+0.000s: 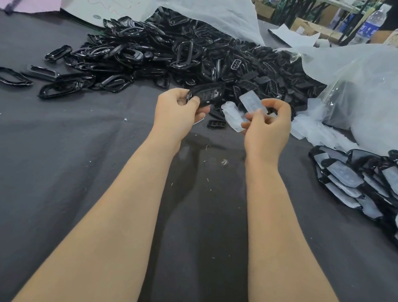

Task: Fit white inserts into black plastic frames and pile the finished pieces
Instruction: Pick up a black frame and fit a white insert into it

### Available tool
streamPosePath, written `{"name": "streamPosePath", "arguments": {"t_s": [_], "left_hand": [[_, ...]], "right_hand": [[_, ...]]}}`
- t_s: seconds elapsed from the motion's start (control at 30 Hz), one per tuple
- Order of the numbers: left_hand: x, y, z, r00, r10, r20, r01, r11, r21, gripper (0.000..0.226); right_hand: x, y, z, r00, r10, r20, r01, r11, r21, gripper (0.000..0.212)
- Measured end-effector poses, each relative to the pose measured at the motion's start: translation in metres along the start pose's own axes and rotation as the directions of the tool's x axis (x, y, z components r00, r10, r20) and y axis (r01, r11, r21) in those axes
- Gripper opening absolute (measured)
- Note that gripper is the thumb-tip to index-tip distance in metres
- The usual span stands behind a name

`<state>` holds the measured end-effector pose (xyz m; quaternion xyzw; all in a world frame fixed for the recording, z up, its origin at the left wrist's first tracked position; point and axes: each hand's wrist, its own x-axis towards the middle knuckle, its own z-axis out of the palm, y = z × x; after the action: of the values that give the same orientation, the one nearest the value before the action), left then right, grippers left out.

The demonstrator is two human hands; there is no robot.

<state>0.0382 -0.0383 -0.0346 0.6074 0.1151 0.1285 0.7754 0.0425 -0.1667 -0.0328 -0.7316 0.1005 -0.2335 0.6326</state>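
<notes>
Fingers [194, 100] pinching parts, both hands.
Up front, left hand [176, 113] grips a frame [206, 95], right hand [267, 129] inserts [250, 101]; heap [180, 52] at twelve, pile [378, 184] at three, cloth [38, 167] spreads at six.

Black frame [206, 95] held tilted; translucent white inserts [245, 106] held beside it

head view | worn high, facing forward and down | close over hands [222, 118] and table [62, 183]
</notes>
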Motion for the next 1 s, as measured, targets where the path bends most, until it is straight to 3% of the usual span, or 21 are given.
{"name": "streamPosePath", "arguments": {"t_s": [0.1,0.23,0.43,0.8,0.9,1.0], "left_hand": [[-0.004,0.002,0.003,0.998,0.013,0.060,-0.014,1.000,0.009,0.021],[-0.006,0.001,0.005,0.993,0.037,0.110,-0.042,0.998,0.046,0.020],[-0.009,0.001,0.005,0.981,0.075,0.181,-0.105,0.981,0.162,0.018],[-0.008,-0.002,0.004,0.974,0.145,0.173,-0.194,0.930,0.312,0.018],[-0.008,-0.002,0.002,0.986,0.130,0.107,-0.153,0.956,0.251,0.023],[-0.007,-0.002,0.001,0.990,0.120,0.071,-0.132,0.972,0.192,0.023]], "right_hand": [[-0.001,-0.003,0.001,0.998,0.011,0.054,-0.007,0.997,-0.074,0.031],[-0.004,-0.005,0.006,0.982,0.026,0.188,-0.011,0.997,-0.077,0.015],[-0.004,-0.004,0.007,0.964,0.005,0.266,0.036,0.988,-0.149,0.022],[-0.005,0.000,0.008,0.974,-0.080,0.212,0.132,0.962,-0.240,0.024],[0.000,-0.001,0.005,0.995,-0.080,0.059,0.088,0.984,-0.154,0.024],[0.006,-0.001,-0.001,0.999,-0.011,-0.040,0.012,0.999,0.036,0.014]]}}
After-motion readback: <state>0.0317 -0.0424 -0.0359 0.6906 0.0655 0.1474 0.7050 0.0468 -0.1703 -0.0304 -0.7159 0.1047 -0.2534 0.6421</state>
